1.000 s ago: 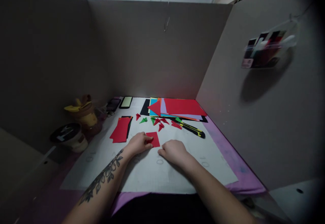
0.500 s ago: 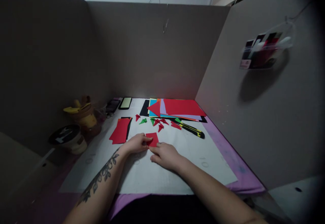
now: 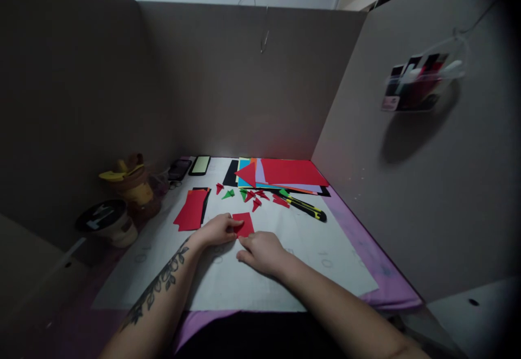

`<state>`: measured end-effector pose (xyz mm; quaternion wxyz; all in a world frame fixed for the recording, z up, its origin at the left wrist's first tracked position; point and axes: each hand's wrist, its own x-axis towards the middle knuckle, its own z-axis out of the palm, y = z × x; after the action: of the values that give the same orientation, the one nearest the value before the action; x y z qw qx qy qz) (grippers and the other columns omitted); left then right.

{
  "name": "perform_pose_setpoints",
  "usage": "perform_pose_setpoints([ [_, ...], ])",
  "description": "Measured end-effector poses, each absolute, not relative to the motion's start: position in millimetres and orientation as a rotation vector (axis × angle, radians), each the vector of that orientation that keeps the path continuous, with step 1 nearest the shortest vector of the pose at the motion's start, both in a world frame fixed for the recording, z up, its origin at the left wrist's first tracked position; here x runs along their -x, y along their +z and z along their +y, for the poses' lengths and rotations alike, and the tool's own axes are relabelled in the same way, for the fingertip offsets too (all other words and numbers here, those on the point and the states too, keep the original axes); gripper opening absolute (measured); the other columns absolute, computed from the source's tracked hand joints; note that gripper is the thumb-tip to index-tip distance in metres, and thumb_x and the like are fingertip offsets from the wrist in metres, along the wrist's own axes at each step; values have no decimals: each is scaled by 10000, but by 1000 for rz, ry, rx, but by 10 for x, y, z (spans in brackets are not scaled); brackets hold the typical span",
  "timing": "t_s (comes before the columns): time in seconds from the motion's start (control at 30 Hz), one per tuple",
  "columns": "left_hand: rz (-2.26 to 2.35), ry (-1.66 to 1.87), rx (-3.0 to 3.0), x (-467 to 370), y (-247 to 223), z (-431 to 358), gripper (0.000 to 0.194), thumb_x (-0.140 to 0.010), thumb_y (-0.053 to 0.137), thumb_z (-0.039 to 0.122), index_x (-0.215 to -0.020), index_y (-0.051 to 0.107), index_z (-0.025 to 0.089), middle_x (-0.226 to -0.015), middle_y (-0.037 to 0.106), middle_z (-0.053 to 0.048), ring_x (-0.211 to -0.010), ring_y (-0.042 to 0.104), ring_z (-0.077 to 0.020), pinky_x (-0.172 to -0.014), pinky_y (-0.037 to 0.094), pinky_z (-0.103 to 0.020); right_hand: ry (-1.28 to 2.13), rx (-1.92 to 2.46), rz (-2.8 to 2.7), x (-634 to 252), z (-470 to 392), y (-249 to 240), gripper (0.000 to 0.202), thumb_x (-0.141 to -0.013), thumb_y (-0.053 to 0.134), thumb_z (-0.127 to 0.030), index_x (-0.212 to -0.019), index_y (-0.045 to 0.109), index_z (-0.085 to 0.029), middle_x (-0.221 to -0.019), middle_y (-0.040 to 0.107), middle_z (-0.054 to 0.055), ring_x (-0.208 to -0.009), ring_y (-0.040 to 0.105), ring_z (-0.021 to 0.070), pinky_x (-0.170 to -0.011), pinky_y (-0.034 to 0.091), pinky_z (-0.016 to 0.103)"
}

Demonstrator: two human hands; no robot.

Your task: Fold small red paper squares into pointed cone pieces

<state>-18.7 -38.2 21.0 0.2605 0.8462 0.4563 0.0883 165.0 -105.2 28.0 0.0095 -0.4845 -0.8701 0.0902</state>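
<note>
A small piece of red paper (image 3: pixel 245 222) lies on the white sheet in front of me. My left hand (image 3: pixel 217 230) is closed at its left side, the thumb lying over the paper and the other fingers curled at its edge. My right hand (image 3: pixel 262 253) grips at the near edge with its index finger pressed on the paper; its other fingers are bent and partly hidden. Just beyond are several small folded red pieces (image 3: pixel 256 205) and folded green pieces (image 3: pixel 228 194). To the left rests a stack of red paper rectangles (image 3: pixel 192 211) with orange and black ones underneath.
A black-and-yellow utility knife (image 3: pixel 307 208) lies right of the folded pieces. Coloured paper sheets (image 3: pixel 293 171) are stacked at the back. Two phones (image 3: pixel 199 166) lie back left. A lidded tub (image 3: pixel 108 222) and a tool-filled pot (image 3: pixel 134 184) stand left. Grey panels (image 3: pixel 252 82) surround the table.
The right hand has shifted slightly left and down along the near edge of the red paper. My left hand stays in place on it. The whole view has moved a little.
</note>
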Motion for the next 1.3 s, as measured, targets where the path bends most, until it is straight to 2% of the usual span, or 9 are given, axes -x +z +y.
perform_pose_setpoints([
  [0.2, 1157, 235, -2370, 195, 230, -396, 398, -741, 537, 175, -1098, 692, 258, -882, 610, -43, -830, 563, -202, -761, 419, -261, 285, 1576, -2679, -1608, -1060, 248, 402, -889, 453, -529, -1010, 661, -207, -910, 729, 88, -840, 675, 248, -668, 422, 296],
  [0.47, 1245, 273, -2333, 163, 185, -424, 316, -815, 519, 313, -1056, 711, 243, -899, 636, -57, -837, 566, -207, -763, 419, -267, 249, 1834, -2625, -1676, -1057, 366, 432, -917, 403, -465, -925, 719, -171, -908, 735, 139, -866, 684, 281, -689, 447, 322],
  [0.67, 1289, 310, -2295, 166, 135, -421, 315, -764, 589, 298, -1050, 715, 261, -915, 661, -38, -834, 595, -197, -721, 427, -244, 287, 1913, -2572, -1751, -1045, 415, 414, -896, 435, -458, -910, 726, -165, -913, 736, 152, -870, 683, 281, -698, 452, 326],
  [0.77, 1364, 379, -2258, 152, 104, -416, 294, -805, 550, 316, -1040, 714, 246, -960, 663, -39, -869, 607, -190, -759, 438, -247, 339, 1894, -2509, -1830, -956, 439, 375, -840, 510, -468, -828, 728, -163, -859, 736, 150, -833, 683, 292, -673, 453, 330],
  [0.87, 1540, 508, -2219, 100, 57, -392, 334, -877, 447, 345, -1053, 685, 191, -1061, 622, -95, -1005, 569, -231, -869, 418, -307, 336, 1844, -2430, -1874, -783, 450, 322, -835, 519, -401, -784, 722, -157, -837, 732, 145, -838, 677, 298, -670, 454, 334],
  [0.97, 1683, 580, -2194, 49, 17, -344, 311, -821, 539, 355, -1046, 654, 173, -1171, 562, -136, -1135, 474, -306, -937, 371, -394, 326, 1739, -2326, -1858, -588, 388, 257, -857, 491, -292, -858, 716, -168, -917, 726, 122, -902, 664, 267, -716, 460, 319],
  [1.03, 1707, 572, -2182, 36, 6, -311, 276, -751, 621, 345, -971, 655, 182, -1155, 565, -131, -1121, 469, -323, -916, 374, -412, 341, 1641, -2247, -1833, -484, 293, 253, -875, 463, -235, -933, 703, -178, -985, 712, 97, -945, 649, 228, -770, 462, 298],
  [1.17, 1627, 555, -2181, 48, 22, -281, 184, -687, 665, 298, -839, 638, 198, -1032, 609, -90, -1042, 505, -294, -869, 386, -388, 408, 1453, -2093, -1818, -377, 52, 266, -886, 442, -160, -1032, 663, -165, -1032, 676, 78, -972, 622, 167, -874, 455, 266],
  [1.3, 1478, 582, -2184, 57, 32, -283, 144, -680, 625, 209, -823, 611, 211, -868, 624, -39, -939, 536, -246, -825, 391, -345, 491, 1318, -1995, -1847, -353, -117, 301, -808, 526, -119, -1078, 646, -178, -1045, 644, 83, -968, 603, 187, -882, 473, 308],
])
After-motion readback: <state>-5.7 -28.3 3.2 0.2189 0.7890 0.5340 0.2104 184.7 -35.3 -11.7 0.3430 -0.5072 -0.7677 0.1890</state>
